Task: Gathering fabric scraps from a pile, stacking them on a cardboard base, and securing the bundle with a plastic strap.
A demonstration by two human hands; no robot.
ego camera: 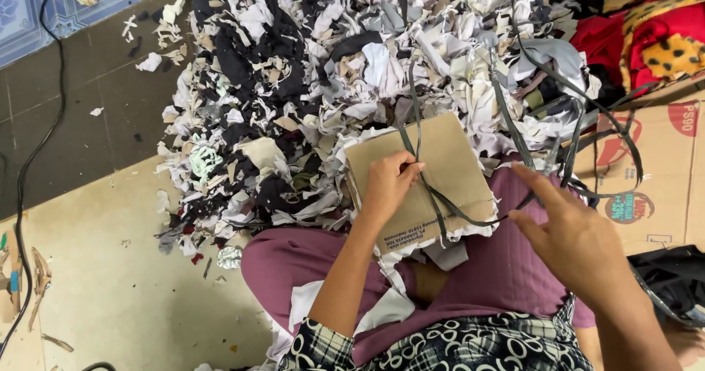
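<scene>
Head view looks down on a person seated on the floor, purple trousers (507, 275) and a black-and-white patterned top (455, 345) nearest the lens. The left hand (389, 187) presses down on a brown cardboard piece (448, 165) resting on the lap, fingers curled and pinching a dark grey fabric strip (440, 202) against it. The right hand (569, 235) hovers just beside the card's right edge, fingers loosely spread, index extended; the strip runs to its fingertips (whether it truly grips cannot be told). Beyond lies a large heap of fabric scraps (330, 70), white, grey and black. A flattened cardboard box (661, 173) sits at right, a black cable (33, 158) at left.
</scene>
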